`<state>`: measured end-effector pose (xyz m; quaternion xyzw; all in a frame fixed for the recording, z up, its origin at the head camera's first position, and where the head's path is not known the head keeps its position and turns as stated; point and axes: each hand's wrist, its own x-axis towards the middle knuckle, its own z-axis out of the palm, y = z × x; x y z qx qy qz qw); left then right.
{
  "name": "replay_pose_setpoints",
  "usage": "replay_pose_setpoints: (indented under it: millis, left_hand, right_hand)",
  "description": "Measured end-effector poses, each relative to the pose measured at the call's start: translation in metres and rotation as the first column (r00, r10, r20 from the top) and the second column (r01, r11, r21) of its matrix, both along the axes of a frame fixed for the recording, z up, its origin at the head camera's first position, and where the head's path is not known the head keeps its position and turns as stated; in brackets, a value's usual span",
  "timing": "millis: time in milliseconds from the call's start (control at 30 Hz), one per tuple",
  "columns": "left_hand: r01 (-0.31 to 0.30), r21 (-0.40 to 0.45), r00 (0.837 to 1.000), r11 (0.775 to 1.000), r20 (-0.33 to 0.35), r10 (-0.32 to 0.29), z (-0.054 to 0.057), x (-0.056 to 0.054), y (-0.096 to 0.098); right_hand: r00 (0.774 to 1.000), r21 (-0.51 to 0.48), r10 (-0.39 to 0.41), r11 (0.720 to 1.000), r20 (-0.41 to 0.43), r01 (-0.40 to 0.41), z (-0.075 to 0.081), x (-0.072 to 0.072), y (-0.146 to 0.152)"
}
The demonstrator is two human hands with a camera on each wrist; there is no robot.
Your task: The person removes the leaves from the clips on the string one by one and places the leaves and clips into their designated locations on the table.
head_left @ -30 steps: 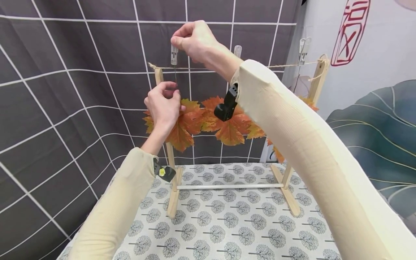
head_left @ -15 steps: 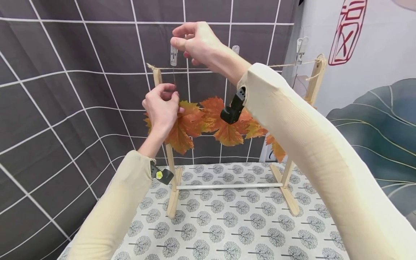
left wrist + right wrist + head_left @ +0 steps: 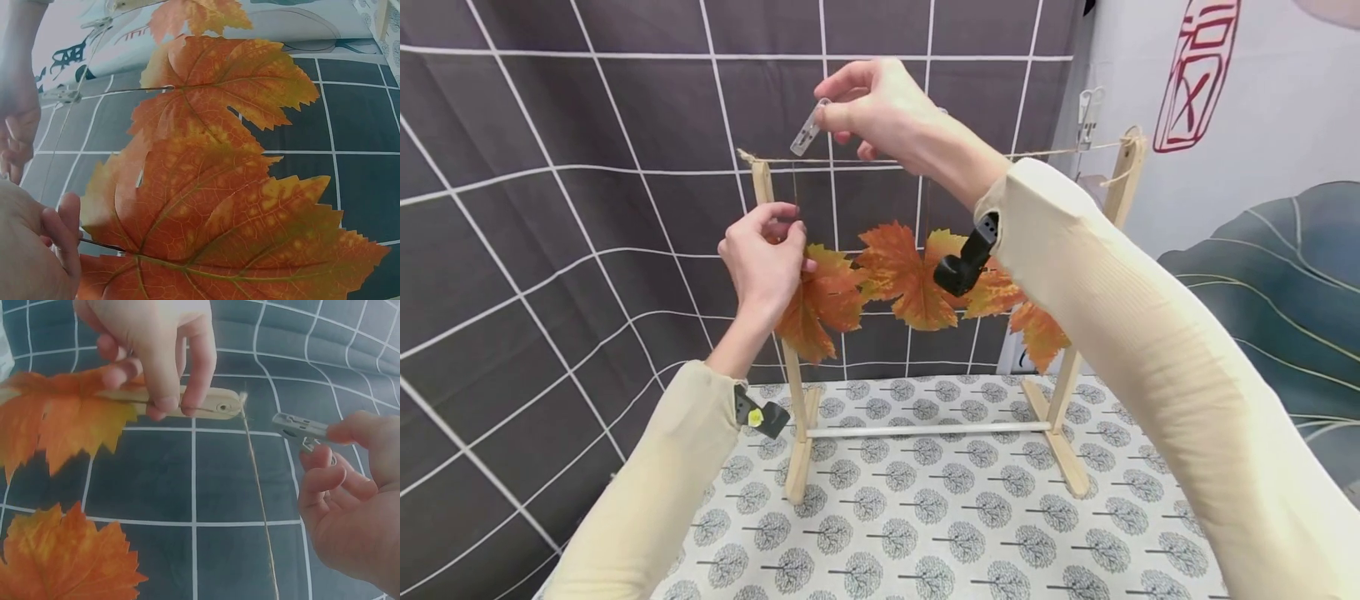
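Observation:
My right hand (image 3: 891, 108) pinches a clear plastic clothespin (image 3: 808, 129) between thumb and fingers, at the left part of a twine line (image 3: 857, 161). In the right wrist view the clothespin (image 3: 303, 427) is tilted and apart from the twine (image 3: 255, 469). Lower down, my left hand (image 3: 763, 258) pinches the thin stem of an orange maple leaf (image 3: 816, 312), close to the left wooden post (image 3: 763, 179). The leaf hangs below that hand; in the left wrist view its blade (image 3: 231, 231) spreads past the fingers.
Several more maple leaves (image 3: 913, 287) hang along the line to the right. Another clothespin (image 3: 1087, 117) grips the twine near the right post (image 3: 1122, 187). A white crossbar (image 3: 925, 431) joins the stand's feet on a tree-patterned tablecloth (image 3: 898, 542).
The clothespin has come off the leaf's stem and tilted as my right hand moved right. My left hand has moved slightly down and left with the leaf.

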<state>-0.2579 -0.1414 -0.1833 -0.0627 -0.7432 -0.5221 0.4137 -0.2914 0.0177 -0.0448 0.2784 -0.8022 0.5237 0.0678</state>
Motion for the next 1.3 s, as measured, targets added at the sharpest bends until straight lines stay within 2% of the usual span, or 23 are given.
replay_pose_setpoints:
  millis: [500, 700, 1000, 1200, 1300]
  left_hand:
    - [-0.031, -0.067, 0.999, 0.997, -0.041, 0.028, -0.016, 0.011, -0.014]
    - [-0.025, -0.086, 0.999, 0.996, -0.031, 0.022, -0.02, 0.016, -0.017]
    - [-0.033, -0.136, 0.999, 0.99, -0.033, 0.029, -0.032, 0.023, -0.024]
    - [-0.029, -0.143, 1.0, 0.989, -0.008, 0.028, -0.039, 0.027, -0.032]
    - [-0.023, -0.146, 1.0, 0.989, 0.006, 0.024, -0.043, 0.028, -0.035]
  right_hand:
    - [0.999, 0.012, 0.033, 0.999, 0.016, -0.034, -0.01, 0.008, 0.021]
    - [0.999, 0.018, 0.043, 0.999, 0.006, -0.043, -0.013, 0.014, 0.028]
    - [0.997, -0.004, 0.063, 0.998, 0.041, -0.063, -0.022, 0.02, 0.042]
    - [0.995, -0.034, 0.087, 0.996, 0.057, -0.085, -0.029, 0.022, 0.051]
    - [0.995, -0.019, 0.086, 0.996, 0.052, -0.085, -0.034, 0.024, 0.056]
